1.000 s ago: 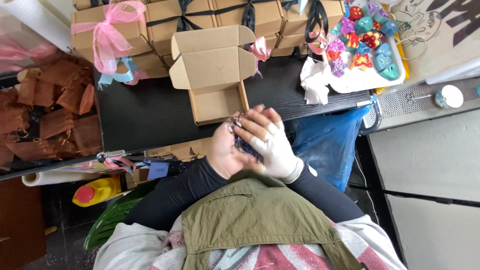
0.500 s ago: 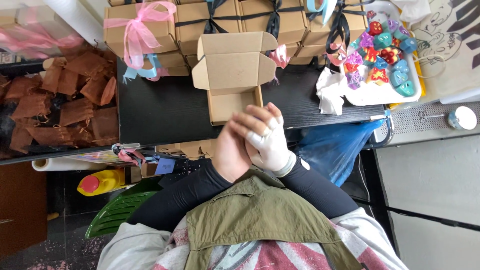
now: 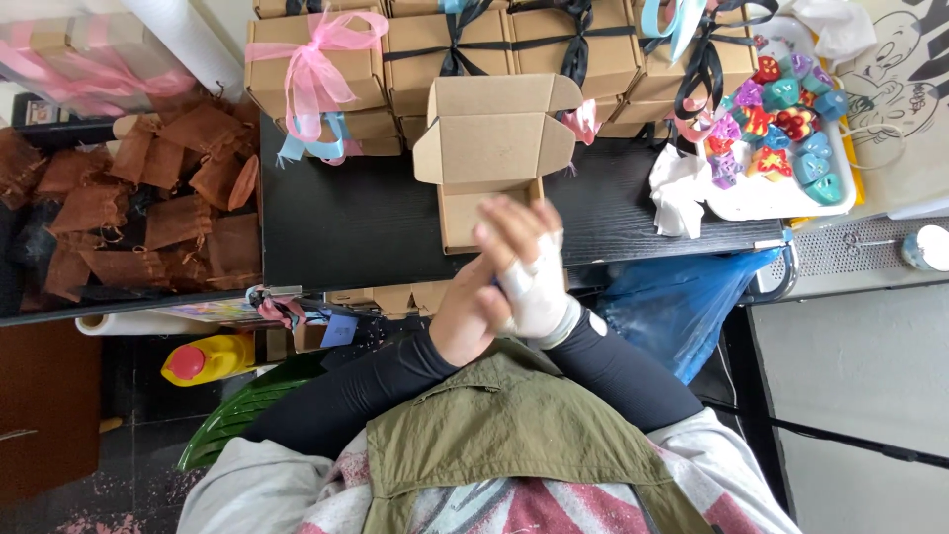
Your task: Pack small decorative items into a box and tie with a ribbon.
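While brown drawstring pouches [image 3: 148, 213] lie heaped at far left, a pink-ribboned box [image 3: 314, 69] and black-ribboned boxes [image 3: 514, 44] stand finished along the back of the black desk [image 3: 346, 222]. One open cardboard box [image 3: 491, 158] waits unfilled and untied at centre. Just below it, the left hand [image 3: 473, 314] and the bandaged right hand [image 3: 529, 282] press together, grips closed around a small dark item, mostly hidden. Colourful heart-shaped pieces [image 3: 781, 129] fill a white tray [image 3: 761, 203] at right.

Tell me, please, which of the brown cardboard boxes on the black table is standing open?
The open cardboard box right in front of the hands, lid flaps spread and no ribbon. The ribbon-tied boxes stacked behind it are all shut, bound with pink, black or blue bows.
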